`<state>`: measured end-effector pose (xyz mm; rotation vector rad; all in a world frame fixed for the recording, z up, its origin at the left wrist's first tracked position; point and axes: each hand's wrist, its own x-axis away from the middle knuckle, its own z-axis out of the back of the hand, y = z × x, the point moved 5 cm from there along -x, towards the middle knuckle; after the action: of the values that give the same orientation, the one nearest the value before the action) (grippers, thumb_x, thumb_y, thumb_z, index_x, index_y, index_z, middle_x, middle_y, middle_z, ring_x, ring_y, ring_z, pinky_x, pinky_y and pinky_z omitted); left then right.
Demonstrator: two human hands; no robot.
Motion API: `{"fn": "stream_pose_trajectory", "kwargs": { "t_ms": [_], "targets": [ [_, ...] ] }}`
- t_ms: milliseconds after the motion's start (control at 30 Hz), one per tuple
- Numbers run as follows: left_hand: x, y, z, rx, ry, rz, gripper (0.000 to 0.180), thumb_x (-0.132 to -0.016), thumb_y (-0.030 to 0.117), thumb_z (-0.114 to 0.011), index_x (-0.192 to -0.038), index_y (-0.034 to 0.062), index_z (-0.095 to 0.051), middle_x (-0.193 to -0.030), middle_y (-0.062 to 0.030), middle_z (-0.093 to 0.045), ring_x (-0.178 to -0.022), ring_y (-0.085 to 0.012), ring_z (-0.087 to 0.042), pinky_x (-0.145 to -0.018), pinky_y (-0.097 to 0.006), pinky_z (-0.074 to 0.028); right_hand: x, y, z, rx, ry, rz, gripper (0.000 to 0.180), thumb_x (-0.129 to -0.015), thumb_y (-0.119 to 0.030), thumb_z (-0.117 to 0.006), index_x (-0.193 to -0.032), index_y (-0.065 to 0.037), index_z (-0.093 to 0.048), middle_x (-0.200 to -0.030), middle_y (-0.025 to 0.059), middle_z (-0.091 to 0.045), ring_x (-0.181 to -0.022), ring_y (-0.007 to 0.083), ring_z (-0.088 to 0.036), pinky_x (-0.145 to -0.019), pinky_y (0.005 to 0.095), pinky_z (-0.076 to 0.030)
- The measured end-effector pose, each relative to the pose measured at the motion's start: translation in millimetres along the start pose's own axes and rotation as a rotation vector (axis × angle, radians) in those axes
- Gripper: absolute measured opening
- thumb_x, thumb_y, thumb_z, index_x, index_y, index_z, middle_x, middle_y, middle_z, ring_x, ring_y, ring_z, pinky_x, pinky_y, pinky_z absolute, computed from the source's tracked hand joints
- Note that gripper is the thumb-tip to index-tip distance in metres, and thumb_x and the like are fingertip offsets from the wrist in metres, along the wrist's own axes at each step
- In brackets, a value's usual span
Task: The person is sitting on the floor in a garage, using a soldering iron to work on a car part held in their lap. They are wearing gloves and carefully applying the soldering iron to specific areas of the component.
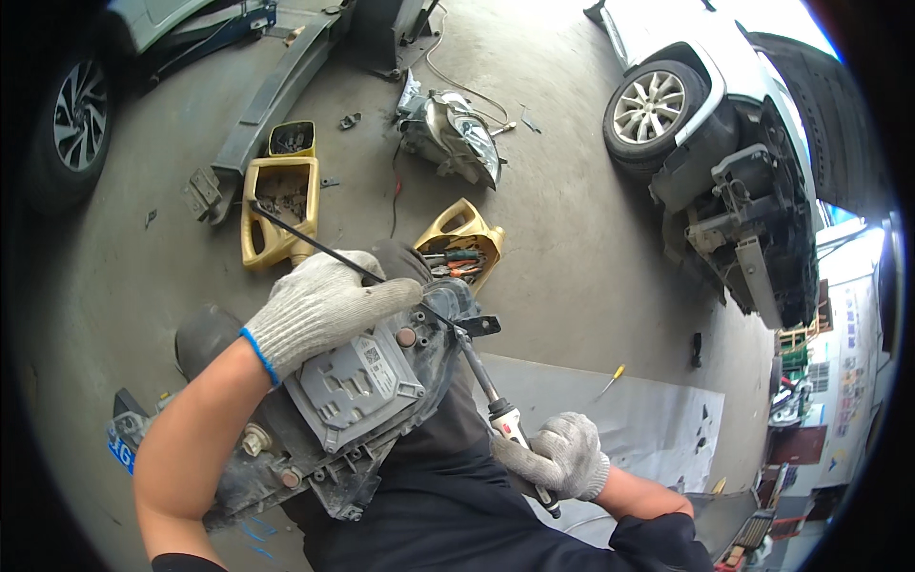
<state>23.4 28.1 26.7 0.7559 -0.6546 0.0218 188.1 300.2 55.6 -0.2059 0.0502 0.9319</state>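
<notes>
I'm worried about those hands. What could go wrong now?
The tool in the right hand ends near the left hand; if its tip is hot, it might burn the glove. The car part rests on the lap and could slip. The black rod sticks out, so a bump could shift it.

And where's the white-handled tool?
In the head view, the white-handled tool is right of centre, in the right hand, its metal end by the housing on the lap.

I note the left grip [329,297] holding a black rod [310,237]. Right grip [564,456] holds a white-bodied tool [508,424], tip at the headlamp unit [357,391].
</notes>
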Motion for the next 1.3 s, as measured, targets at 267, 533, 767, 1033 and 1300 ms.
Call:
{"fn": "stream_pose_trajectory", "kwargs": {
  "t_ms": [267, 533, 767, 1033, 1300],
  "targets": [
    [25.6, 5.0, 25.0, -0.060, 0.037, 0.071, 0.050, -0.097, 0.049, -0.059, -0.104, 0.0026, -0.078, -0.098, -0.0203, -0.076, -0.101, -0.0349, -0.074, -0.093, -0.041, -0.055, -3.0, 5.8, -0.9, -0.029, 0.008, -0.025, 0.060, -0.074, -0.033, -0.078, -0.133, -0.027, -0.070, -0.058, -0.0048, -0.045, -0.047, 0.0150, -0.052, -0.040, 0.0335, -0.038],
    [66.5, 41.0, 20.3, -0.366, 0.622, -0.863, 0.032, -0.082, 0.009, -0.071, -0.114, 0.0037, -0.073, -0.109, -0.0145, -0.072, -0.110, -0.0359, -0.068, -0.097, -0.049, -0.053, 0.1, 8.0, -6.8, -0.070, 0.001, -0.047, 0.062, -0.074, -0.033, -0.078, -0.135, -0.031, -0.069, -0.057, -0.0047, -0.044, -0.045, 0.0155, -0.051, -0.039, 0.0342, -0.038],
    [12.1, 34.4, -7.6, -0.699, 0.271, -0.623, 0.024, -0.087, 0.021, -0.073, -0.106, 0.0072, -0.076, -0.096, -0.0134, -0.072, -0.090, -0.0349, -0.071, -0.082, -0.047, -0.054, 5.4, 7.6, -3.9, -0.075, 0.035, -0.066, 0.064, -0.071, -0.032, -0.079, -0.134, -0.032, -0.070, -0.056, -0.0038, -0.042, -0.045, 0.0157, -0.051, -0.038, 0.0343, -0.038],
    [17.1, 23.3, -25.1, -0.501, 0.465, -0.732, 0.012, -0.084, 0.016, -0.074, -0.091, 0.0064, -0.076, -0.089, -0.0124, -0.068, -0.085, -0.0343, -0.069, -0.078, -0.046, -0.055, 6.9, 13.4, -6.4, -0.144, 0.161, -0.050, 0.062, -0.065, -0.032, -0.080, -0.126, -0.027, -0.075, -0.056, -0.0047, -0.042, -0.045, 0.0158, -0.050, -0.039, 0.0335, -0.038],
    [12.4, 21.0, -24.6, -0.509, 0.506, -0.775, 0.012, -0.081, 0.014, -0.075, -0.089, 0.0058, -0.077, -0.087, -0.0122, -0.069, -0.083, -0.0341, -0.070, -0.075, -0.046, -0.055, 14.0, 13.5, 12.7, -0.303, 0.227, -0.088, 0.056, -0.062, -0.016, -0.081, -0.117, -0.016, -0.075, -0.057, -0.0025, -0.053, -0.045, 0.0176, -0.055, -0.040, 0.0347, -0.039]
  ]
}}
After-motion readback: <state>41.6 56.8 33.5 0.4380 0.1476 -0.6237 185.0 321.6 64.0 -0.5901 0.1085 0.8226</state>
